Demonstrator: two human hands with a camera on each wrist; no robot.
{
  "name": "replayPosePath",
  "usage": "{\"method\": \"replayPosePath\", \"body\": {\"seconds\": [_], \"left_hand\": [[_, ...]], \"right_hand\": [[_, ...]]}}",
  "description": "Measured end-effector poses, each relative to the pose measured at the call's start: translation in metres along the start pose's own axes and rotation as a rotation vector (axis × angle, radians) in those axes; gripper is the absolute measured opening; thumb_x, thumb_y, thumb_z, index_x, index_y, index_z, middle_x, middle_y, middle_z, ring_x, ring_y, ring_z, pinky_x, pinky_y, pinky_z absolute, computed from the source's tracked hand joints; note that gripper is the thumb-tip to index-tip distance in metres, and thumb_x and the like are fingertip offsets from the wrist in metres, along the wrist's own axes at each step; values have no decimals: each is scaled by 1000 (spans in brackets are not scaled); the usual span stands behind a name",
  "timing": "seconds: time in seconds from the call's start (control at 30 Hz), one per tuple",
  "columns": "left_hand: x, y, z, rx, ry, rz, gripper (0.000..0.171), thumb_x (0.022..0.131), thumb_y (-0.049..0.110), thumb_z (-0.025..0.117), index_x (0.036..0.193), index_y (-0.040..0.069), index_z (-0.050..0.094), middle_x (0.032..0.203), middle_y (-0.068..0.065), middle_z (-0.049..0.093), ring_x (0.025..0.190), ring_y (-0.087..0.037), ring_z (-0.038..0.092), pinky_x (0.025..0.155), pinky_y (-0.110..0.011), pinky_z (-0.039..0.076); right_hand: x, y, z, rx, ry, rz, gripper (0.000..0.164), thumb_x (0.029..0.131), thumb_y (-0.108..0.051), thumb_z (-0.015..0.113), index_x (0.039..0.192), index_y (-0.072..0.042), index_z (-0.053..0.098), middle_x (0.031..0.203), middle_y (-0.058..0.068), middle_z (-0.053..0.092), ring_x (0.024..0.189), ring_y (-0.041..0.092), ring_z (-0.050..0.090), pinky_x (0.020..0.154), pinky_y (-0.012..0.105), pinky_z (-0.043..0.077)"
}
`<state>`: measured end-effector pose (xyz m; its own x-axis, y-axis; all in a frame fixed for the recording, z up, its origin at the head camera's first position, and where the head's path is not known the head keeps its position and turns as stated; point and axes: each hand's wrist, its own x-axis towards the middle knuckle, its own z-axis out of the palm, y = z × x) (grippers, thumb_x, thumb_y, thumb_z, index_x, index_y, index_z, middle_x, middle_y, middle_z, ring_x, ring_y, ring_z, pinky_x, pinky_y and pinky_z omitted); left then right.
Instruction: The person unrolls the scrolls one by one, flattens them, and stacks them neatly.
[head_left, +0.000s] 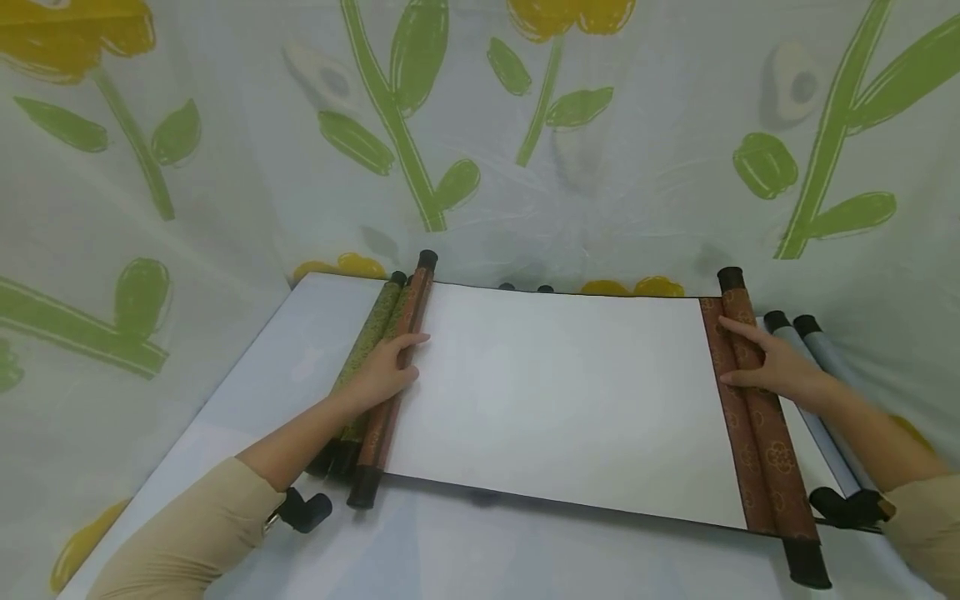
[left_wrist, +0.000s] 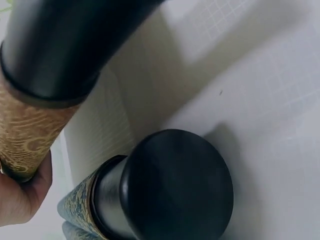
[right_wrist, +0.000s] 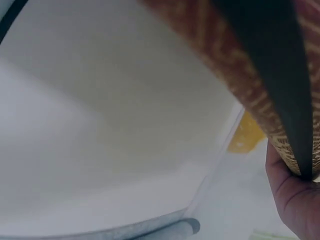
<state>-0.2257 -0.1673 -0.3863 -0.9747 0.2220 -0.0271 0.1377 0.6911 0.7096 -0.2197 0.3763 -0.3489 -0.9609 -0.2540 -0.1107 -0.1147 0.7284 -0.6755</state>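
Observation:
A hanging scroll with reddish-brown patterned cloth is spread open, its blank white sheet point(head_left: 562, 392) facing up. My left hand point(head_left: 378, 375) grips its left roller point(head_left: 422, 304), thumb and fingers on either side. My right hand point(head_left: 783, 367) holds the wider right roller point(head_left: 776, 454), fingertips lying over the brown cloth border point(head_left: 738, 417). In the left wrist view, a black end knob point(left_wrist: 55, 50) of the brown roller hangs above another roller's black knob point(left_wrist: 175, 185). In the right wrist view, the brown roll point(right_wrist: 235, 75) is raised over a pale surface.
Green patterned rollers point(head_left: 367, 333) lie beside and under the left roller. Light-blue rollers point(head_left: 825, 442) lie beyond the right one, partly behind the forearm. All rest on a white table point(head_left: 285, 358). A flower-printed curtain point(head_left: 637, 200) hangs behind and at the left.

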Motion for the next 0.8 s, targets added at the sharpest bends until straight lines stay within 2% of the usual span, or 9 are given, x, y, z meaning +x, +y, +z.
{"method": "replayPosePath", "body": {"seconds": [0.13, 0.27, 0.4, 0.6, 0.7, 0.77, 0.8], "left_hand": [[1, 3, 0, -21, -3, -27, 57, 85, 14, 67, 139, 10, 46, 143, -24, 39, 133, -41, 34, 103, -57, 33], [2, 5, 0, -37, 1, -37, 62, 81, 16, 73, 138, 11, 48, 143, -21, 40, 135, -41, 31, 105, -58, 30], [3, 6, 0, -37, 4, -23, 60, 81, 9, 71, 137, 9, 48, 143, -22, 41, 134, -41, 32, 104, -57, 32], [2, 6, -1, -31, -11, -15, 57, 83, -1, 58, 139, 8, 46, 144, -24, 37, 132, -42, 33, 97, -56, 38], [1, 5, -2, -13, -5, 11, 55, 84, -1, 53, 138, 6, 47, 142, -25, 41, 122, -37, 42, 88, -46, 43], [1, 3, -1, -15, -5, 24, 54, 83, 0, 51, 137, 5, 48, 137, -25, 46, 106, -33, 49, 75, -39, 45], [2, 3, -1, -5, -5, 31, 54, 84, 1, 50, 137, 5, 48, 126, -27, 53, 96, -32, 51, 72, -36, 44]], "right_hand": [[2, 0, -4, 8, 1, -6, 97, 81, -14, 73, 151, -7, 7, 147, 41, 1, 132, 61, -2, 96, 76, 12], [1, 3, -4, -81, 8, 2, 96, 80, -18, 74, 150, -4, 9, 144, 44, 7, 128, 65, 8, 93, 76, 19], [-1, 5, -1, -120, -5, 19, 97, 80, -22, 74, 150, -4, 9, 143, 46, 9, 125, 67, 12, 90, 76, 22], [-3, 10, -1, -58, -14, 17, 97, 80, -18, 74, 150, -5, 8, 145, 44, 5, 128, 65, 6, 91, 77, 18], [-5, 14, -3, -58, -13, 23, 98, 80, -17, 74, 151, -6, 7, 145, 44, 5, 128, 65, 5, 91, 77, 18], [-6, 17, -4, -59, -12, 27, 98, 80, -16, 74, 151, -6, 7, 144, 44, 5, 128, 65, 5, 92, 77, 17], [-7, 18, -4, -58, -13, 27, 98, 80, -16, 74, 151, -6, 6, 144, 44, 5, 128, 65, 5, 92, 77, 17]]}}
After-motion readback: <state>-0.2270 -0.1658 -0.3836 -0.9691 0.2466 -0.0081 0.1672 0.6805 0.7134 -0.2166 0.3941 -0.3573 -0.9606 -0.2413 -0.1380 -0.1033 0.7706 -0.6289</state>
